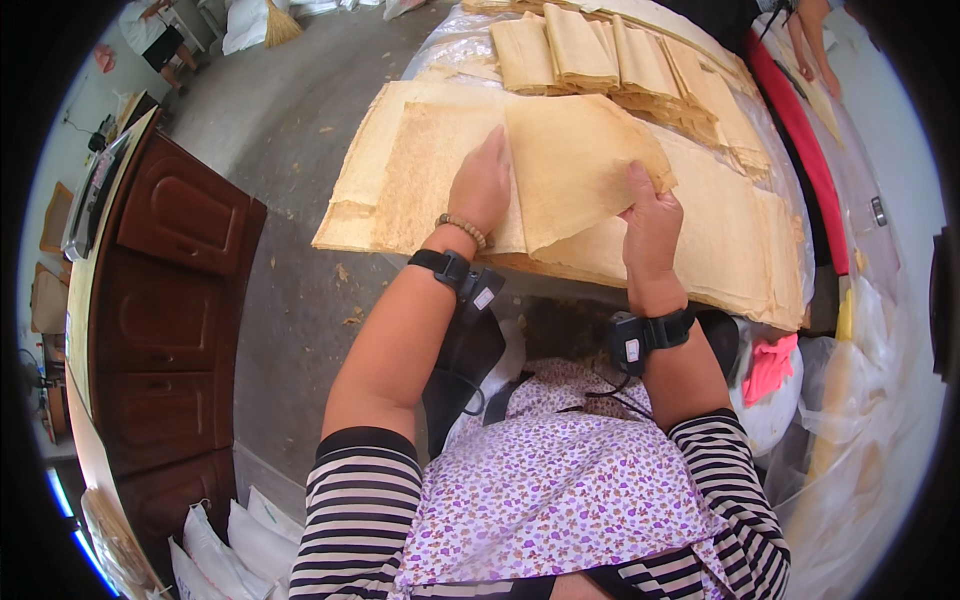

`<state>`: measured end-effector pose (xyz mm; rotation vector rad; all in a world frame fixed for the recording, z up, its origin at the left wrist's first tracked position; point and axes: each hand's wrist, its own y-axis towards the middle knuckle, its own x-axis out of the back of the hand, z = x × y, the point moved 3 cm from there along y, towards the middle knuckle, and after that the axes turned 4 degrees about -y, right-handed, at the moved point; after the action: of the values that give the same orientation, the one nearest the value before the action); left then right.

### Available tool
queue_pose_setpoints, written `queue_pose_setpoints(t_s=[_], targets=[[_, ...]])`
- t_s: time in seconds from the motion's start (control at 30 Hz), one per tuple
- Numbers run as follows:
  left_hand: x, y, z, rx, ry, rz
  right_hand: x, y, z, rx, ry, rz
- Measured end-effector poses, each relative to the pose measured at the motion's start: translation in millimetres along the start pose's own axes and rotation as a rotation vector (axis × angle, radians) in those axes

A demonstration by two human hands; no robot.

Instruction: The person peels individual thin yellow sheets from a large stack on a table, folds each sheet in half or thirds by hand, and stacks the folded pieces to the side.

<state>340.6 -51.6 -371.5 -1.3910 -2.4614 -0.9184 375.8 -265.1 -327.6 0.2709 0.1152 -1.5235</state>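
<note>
A broad stack of thin, tan, pancake-like sheets point(370, 170) lies on the table before me. My right hand point(655, 225) pinches the right edge of the top sheet point(570, 160), thumb on top, and holds that side lifted and bent above the stack. My left hand point(483, 190) rests on the stack with fingers stretched out, along a straight crease or edge at the lifted sheet's left side. Whether that line is a fold or the sheet's border I cannot tell. Straps with small black devices circle both my wrists, and a beaded bracelet is on the left.
Folded tan sheets point(580, 50) lie in a row behind the stack, over clear plastic. A dark red wooden cabinet point(170, 270) stands at left, with white sacks point(235, 545) below it. A pink cloth point(770, 368) lies at right. Other people show at the far left and far right.
</note>
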Motion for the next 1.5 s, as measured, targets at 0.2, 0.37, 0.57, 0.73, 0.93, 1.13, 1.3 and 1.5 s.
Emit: queue_pose_setpoints(t_s=[0.2,0.37,0.57,0.73,0.93,1.13,1.3,1.5], targets=[[-11,-8,15,-0.268,0.285,0.046,20,-62,11,0.452,-0.585,0.152],[-12,-8,12,-0.305,0.348,0.103,42,-40,21,0.26,-0.542,-0.015],[-11,-8,14,-0.299,0.366,0.101,62,10,30,-0.03,-0.131,-0.098],[-11,-9,16,-0.305,0.376,0.086,94,43,27,-0.109,-0.101,-0.09],[-9,-10,13,-0.245,0.444,0.18,98,96,38,-0.148,-0.124,-0.049],[-12,-9,16,-0.304,0.423,0.126,89,136,73,-0.084,-0.252,0.042],[-8,-10,15,-0.233,0.471,0.173,75,56,108,0.252,-0.639,-0.01],[-10,-9,13,-0.288,0.486,0.172,132,13,102,0.233,-0.337,-0.349]])
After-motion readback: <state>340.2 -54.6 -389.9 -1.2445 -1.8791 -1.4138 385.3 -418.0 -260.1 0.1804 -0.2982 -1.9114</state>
